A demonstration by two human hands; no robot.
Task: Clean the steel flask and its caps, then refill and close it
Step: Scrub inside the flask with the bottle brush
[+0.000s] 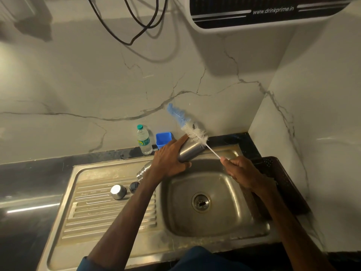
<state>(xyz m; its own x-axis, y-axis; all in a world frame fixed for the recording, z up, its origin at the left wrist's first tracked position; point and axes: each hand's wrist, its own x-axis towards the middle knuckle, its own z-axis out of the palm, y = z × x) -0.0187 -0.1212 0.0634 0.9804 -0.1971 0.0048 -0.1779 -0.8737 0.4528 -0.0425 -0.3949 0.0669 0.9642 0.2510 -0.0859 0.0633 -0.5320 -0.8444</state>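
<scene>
A pale veined marble wall (97,79) fills the back, with black cables (136,30) hanging down it. At the top right hangs a white and black water purifier (273,14) that reads "www.drinkprime.in". Below runs the black counter (29,182), which carries a steel sink (117,239) with a ribbed drainboard on its left and a basin with a round drain (201,202) on its right. A dark perforated tray (273,167) lies just right of the basin.

The steel flask (190,151) is held tilted over the sink's back rim, its ribbed neck low to the left and its plain brushed body rising to the right. The left hand (170,159) grips its middle, fingers wrapped over the body. The right hand (242,173) grips the thin white handle of a bottle brush (187,126), whose white bristles touch the flask's upper end while its blue tip points at the wall.

Behind the flask stand a plastic water bottle (145,140) with a green cap and a green and yellow label too blurred to read, and a blue tub (163,139). On the drainboard sit a steel cap (118,191) and, just beside it, a smaller black cap (134,187).
</scene>
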